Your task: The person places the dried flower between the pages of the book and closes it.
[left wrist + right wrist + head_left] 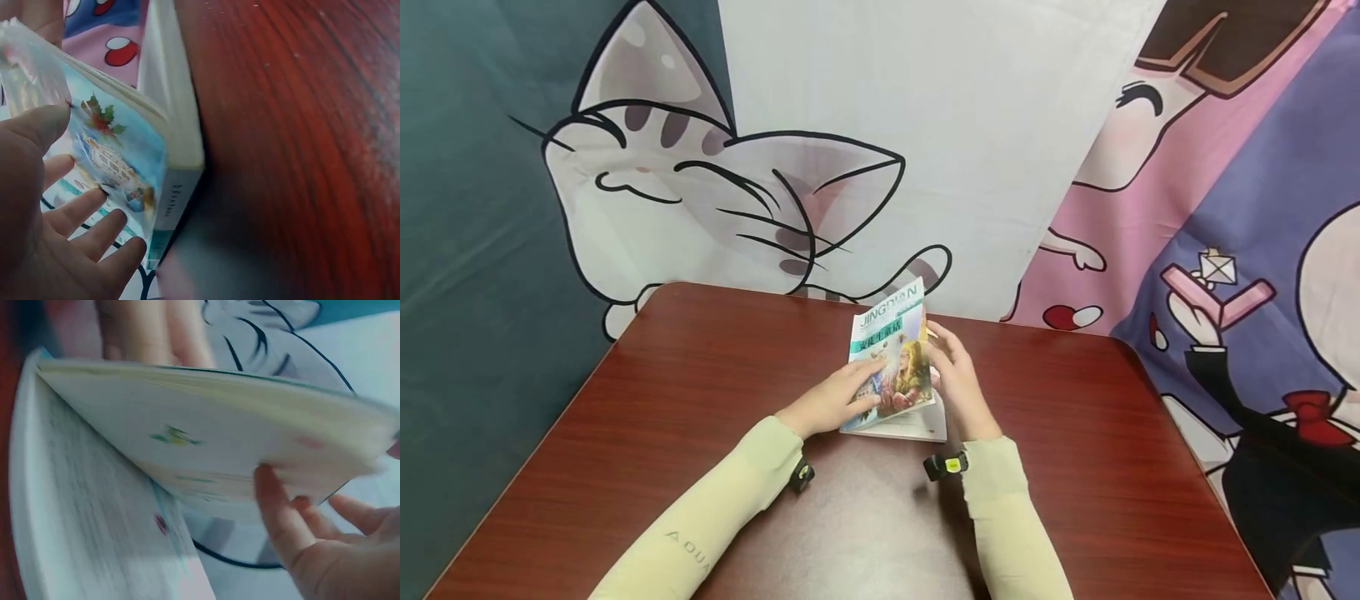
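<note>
A paperback book (pixel 891 367) with an illustrated cover and "JINGDIAN" printed at its top lies part-open on the table. Its cover and a thick set of pages stand tilted up above the lower pages (pixel 917 423). My left hand (pixel 835 400) rests on the cover with spread fingers, and its fingertips touch the picture near the spine (pixel 178 206). At the raised free edge, my right hand (pixel 958 379) holds the lifted pages, its thumb (pixel 275 500) against an inner page (pixel 206 444). Printed text shows on the lower page (pixel 94 487).
The dark red wooden table (pixel 700 400) extends on both sides of the book. Behind its far edge hangs a cloth backdrop (pixel 985 150) with cartoon cats and figures. Small black cameras sit at the left wrist (pixel 802 475) and right wrist (pixel 945 466).
</note>
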`<action>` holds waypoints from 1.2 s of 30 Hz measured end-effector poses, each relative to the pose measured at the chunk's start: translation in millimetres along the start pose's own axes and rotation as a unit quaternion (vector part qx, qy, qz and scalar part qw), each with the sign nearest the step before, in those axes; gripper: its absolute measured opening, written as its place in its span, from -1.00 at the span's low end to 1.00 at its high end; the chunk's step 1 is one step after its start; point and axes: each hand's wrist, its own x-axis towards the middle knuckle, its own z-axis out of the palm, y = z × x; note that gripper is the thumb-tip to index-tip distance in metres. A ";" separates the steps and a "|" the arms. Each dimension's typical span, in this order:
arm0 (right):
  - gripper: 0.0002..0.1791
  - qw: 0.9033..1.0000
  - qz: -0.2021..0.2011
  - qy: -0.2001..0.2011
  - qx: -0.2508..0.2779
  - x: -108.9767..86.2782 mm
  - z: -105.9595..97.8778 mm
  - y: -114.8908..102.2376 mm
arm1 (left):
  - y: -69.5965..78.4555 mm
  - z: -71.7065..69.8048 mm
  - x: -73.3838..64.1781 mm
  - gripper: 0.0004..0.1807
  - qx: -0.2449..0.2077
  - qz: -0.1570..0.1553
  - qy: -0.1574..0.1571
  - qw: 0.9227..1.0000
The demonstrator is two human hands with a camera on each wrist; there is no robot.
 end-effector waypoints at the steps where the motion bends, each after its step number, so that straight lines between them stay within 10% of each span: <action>1: -0.45 1.000 0.003 0.006 -0.019 -0.1 -3.9 -0.9 | 0.1 1.5 0.6 -0.31 0.013 0.006 -0.002 1.000; 6: -0.39 0.989 0.021 0.018 -0.146 -0.1 -19.3 2.2 | 2.3 8.1 4.3 -0.30 0.067 0.021 -0.026 0.997; 15: -0.35 0.924 0.025 -0.049 -0.378 2.9 -29.4 23.2 | 8.0 14.7 7.4 -0.25 0.170 0.009 -0.081 0.982; 27: -0.43 0.844 -0.031 -0.124 -0.521 4.4 -32.0 35.6 | 19.1 18.4 8.9 -0.27 0.254 -0.020 -0.095 0.962; 36: -0.42 0.824 -0.032 -0.140 -0.548 4.9 -32.5 38.0 | 16.7 20.2 8.1 -0.28 0.253 -0.018 -0.116 0.960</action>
